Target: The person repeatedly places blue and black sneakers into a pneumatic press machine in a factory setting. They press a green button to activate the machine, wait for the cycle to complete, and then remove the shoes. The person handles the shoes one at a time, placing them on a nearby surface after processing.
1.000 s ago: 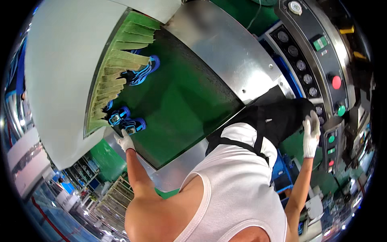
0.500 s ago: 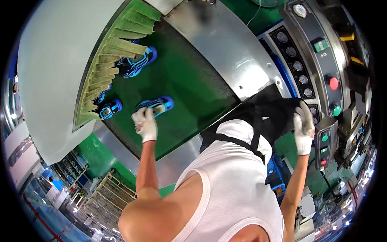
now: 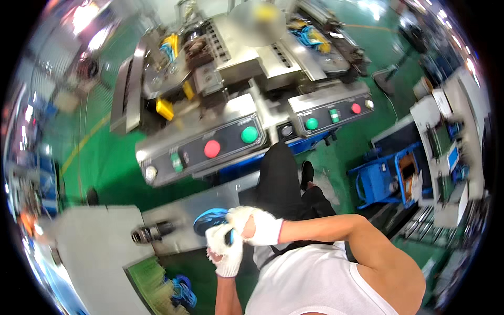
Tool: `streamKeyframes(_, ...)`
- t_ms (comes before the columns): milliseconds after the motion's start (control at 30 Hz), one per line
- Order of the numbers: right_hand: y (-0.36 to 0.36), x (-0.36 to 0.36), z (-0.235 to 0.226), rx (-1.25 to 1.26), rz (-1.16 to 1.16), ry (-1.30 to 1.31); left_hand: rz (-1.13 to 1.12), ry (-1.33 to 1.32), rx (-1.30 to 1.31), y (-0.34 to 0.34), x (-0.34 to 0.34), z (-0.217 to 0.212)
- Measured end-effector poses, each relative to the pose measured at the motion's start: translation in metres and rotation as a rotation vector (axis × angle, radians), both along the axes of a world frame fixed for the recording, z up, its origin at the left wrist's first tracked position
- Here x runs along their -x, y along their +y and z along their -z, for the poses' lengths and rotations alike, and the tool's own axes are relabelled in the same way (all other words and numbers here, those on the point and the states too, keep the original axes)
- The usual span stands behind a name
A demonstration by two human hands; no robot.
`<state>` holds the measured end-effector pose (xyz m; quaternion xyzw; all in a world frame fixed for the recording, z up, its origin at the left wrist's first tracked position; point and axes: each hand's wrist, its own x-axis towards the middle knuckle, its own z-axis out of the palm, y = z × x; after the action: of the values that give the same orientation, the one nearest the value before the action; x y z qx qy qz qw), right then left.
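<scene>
Both my hands wear white gloves and meet in front of my chest on a blue shoe (image 3: 211, 219). My left hand (image 3: 226, 253) grips the shoe from below. My right hand (image 3: 258, 226) closes over its near end from the right. The shoe sits above the steel edge plate (image 3: 181, 210) of a conveyor. Another blue shoe (image 3: 181, 292) lies on the green belt (image 3: 152, 275) at the lower left, partly under the grey hood (image 3: 92, 247).
A steel machine stands ahead with a control panel bearing a red button (image 3: 211, 149) and a green button (image 3: 249, 135). A second panel (image 3: 333, 113) is to its right. A blue cart (image 3: 382, 178) stands on the green floor at right.
My left hand lifted a blue shoe off the green belt and brought it to my chest. My right hand left the control panel and joined it on the shoe. The view swung toward the machine.
</scene>
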<state>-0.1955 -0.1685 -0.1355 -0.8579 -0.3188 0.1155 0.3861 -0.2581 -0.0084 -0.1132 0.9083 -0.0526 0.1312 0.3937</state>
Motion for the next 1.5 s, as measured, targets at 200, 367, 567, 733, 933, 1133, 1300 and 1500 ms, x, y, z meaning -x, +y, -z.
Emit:
streamKeyframes(200, -0.167, 0.000, -0.040, -0.179, 0.552, -0.234, 0.879, 0.040, -0.162, -0.157, -0.130, -0.109)
streamKeyframes(367, -0.255, 0.050, -0.047, -0.530, 1.180, 0.517, 1.060, -0.352, -0.082, -0.277, -0.212, -0.133)
streamKeyframes(567, -0.304, 0.103, 0.003, -1.210, 1.564, 0.498, 0.601, -0.243, -0.024, -0.402, -0.414, -0.084)
streamKeyframes(733, -0.336, 0.107, 0.037, -1.279, 1.784, 0.638, 0.376, -0.112, -0.140, -0.492, -0.535, -0.049)
streamKeyframes(933, -0.350, 0.098, 0.074, -1.430, 1.912, 0.598, 0.432, -0.211, -0.027, -0.539, -0.592, -0.009)
streamKeyframes(1133, -0.345, 0.077, 0.059, -1.488, 1.815, 0.518, 0.326, -0.268, 0.305, -0.526, -0.573, -0.034)
streamKeyframes(1300, -0.338, 0.062, 0.035, -1.478, 1.751, 0.317, 0.410, -0.358, 0.452, -0.483, -0.467, -0.116)
streamKeyframes(1500, -0.376, 0.003, 0.000, -1.090, 1.633, -0.073, 0.858, -0.407, 0.463, -0.339, -0.314, -0.105)
